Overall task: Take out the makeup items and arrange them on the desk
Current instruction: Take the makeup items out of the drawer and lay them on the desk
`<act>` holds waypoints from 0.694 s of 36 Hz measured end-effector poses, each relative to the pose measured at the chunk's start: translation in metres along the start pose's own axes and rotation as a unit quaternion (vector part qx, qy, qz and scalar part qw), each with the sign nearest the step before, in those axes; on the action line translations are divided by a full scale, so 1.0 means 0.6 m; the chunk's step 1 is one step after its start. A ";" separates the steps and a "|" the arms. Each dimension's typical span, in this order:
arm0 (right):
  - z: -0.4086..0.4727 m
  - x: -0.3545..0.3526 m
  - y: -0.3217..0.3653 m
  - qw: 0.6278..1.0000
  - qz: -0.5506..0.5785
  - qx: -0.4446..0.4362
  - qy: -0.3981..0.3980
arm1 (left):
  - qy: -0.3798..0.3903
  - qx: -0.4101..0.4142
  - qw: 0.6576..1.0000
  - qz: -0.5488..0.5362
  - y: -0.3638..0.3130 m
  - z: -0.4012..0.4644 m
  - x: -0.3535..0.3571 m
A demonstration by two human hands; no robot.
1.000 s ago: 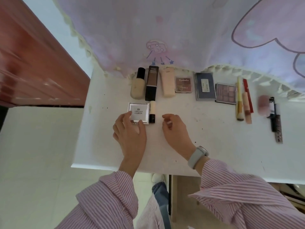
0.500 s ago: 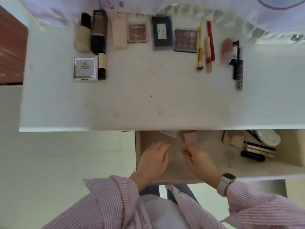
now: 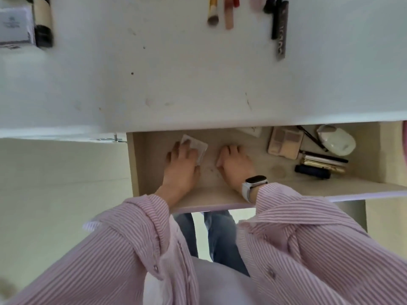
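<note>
Both of my hands are inside the open drawer [image 3: 220, 200] under the white desk [image 3: 176, 84]. My left hand [image 3: 182, 164] grips a flat white square packet [image 3: 199, 146], fingers over its top and thumb at its near edge. My right hand [image 3: 233, 164] curls its fingers down onto the drawer floor where a small pink block lay; the block is hidden beneath them. Still in the drawer are a beige eyeshadow palette [image 3: 285, 143], a white oval case [image 3: 337, 140] and dark and gold tubes [image 3: 319, 166].
On the desk's far side lie a silver compact [image 3: 13, 25], a concealer tube [image 3: 43, 20], a makeup brush [image 3: 213, 12] and a dark mascara [image 3: 280, 29]. A white scrap [image 3: 250, 130] sits at the drawer's back. My legs are below the drawer front.
My hands left the silver compact on the desk and dropped into the drawer. They then reached deeper: the left took hold of the white packet, the right covered the pink block.
</note>
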State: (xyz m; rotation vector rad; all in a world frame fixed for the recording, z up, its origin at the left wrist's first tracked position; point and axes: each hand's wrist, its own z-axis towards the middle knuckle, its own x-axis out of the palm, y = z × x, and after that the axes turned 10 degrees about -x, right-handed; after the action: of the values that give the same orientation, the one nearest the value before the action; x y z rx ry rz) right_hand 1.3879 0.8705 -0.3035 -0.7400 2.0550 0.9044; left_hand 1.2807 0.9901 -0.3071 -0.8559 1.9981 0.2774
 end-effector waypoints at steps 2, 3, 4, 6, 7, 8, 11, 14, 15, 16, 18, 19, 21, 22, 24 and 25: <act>-0.009 0.000 -0.007 0.999 0.017 0.036 0.035 | 0.008 -0.026 1.000 0.006 -0.008 -0.016 0.004; -0.013 -0.001 -0.012 0.998 0.019 0.038 0.051 | 0.015 -0.046 0.999 0.000 -0.012 -0.020 0.004; -0.015 -0.003 -0.018 0.997 0.016 0.035 0.068 | 0.020 -0.070 0.997 -0.016 -0.016 -0.021 0.002; -0.018 -0.009 -0.027 0.995 0.006 0.025 0.095 | 0.016 -0.113 0.991 -0.068 -0.025 -0.016 -0.004; -0.019 -0.011 -0.032 0.994 0.006 0.025 0.105 | 0.014 -0.129 0.987 -0.092 -0.031 -0.012 -0.006; -0.020 -0.014 -0.036 0.993 0.013 0.026 0.119 | 0.017 -0.141 0.984 -0.112 -0.036 -0.007 -0.009; -0.023 -0.029 -0.031 0.988 0.049 0.026 0.141 | 0.041 -0.160 0.977 -0.132 -0.042 0.004 -0.015; -0.026 -0.056 -0.019 0.987 0.111 0.022 0.117 | 0.065 -0.159 0.982 -0.074 -0.038 0.007 -0.017; -0.029 -0.064 -0.017 0.985 0.135 0.019 0.103 | 0.071 -0.148 0.985 -0.052 -0.036 0.006 -0.017; -0.031 -0.072 -0.015 0.983 0.158 0.018 0.087 | 0.072 -0.130 0.988 -0.035 -0.032 0.002 -0.020; -0.036 -0.092 -0.013 0.980 0.189 0.016 0.055 | 0.075 -0.086 0.992 -0.058 -0.025 -0.011 -0.033; -0.039 -0.104 -0.011 0.979 0.198 0.010 0.042 | 0.081 -0.066 0.990 -0.091 -0.022 -0.020 -0.044; -0.043 -0.134 -0.004 0.973 0.229 -0.006 0.023 | 0.078 -0.037 0.985 -0.148 -0.013 -0.044 -0.074; -0.044 -0.151 0.003 0.968 0.251 -0.019 0.007 | 0.066 -0.029 0.982 -0.173 -0.007 -0.056 -0.091; -0.041 -0.189 0.023 0.950 0.306 -0.045 -0.032 | 0.035 -0.026 0.970 -0.240 0.011 -0.074 -0.125; -0.036 -0.208 0.036 0.938 0.338 -0.054 -0.048 | 0.022 -0.028 0.960 -0.279 0.024 -0.081 -0.141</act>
State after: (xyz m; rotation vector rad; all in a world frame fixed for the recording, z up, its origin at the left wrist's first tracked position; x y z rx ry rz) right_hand 1.4313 0.8906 -0.1845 -0.0095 2.2096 1.4023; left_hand 1.2675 1.0151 -0.2128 -1.4264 1.7070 -0.0114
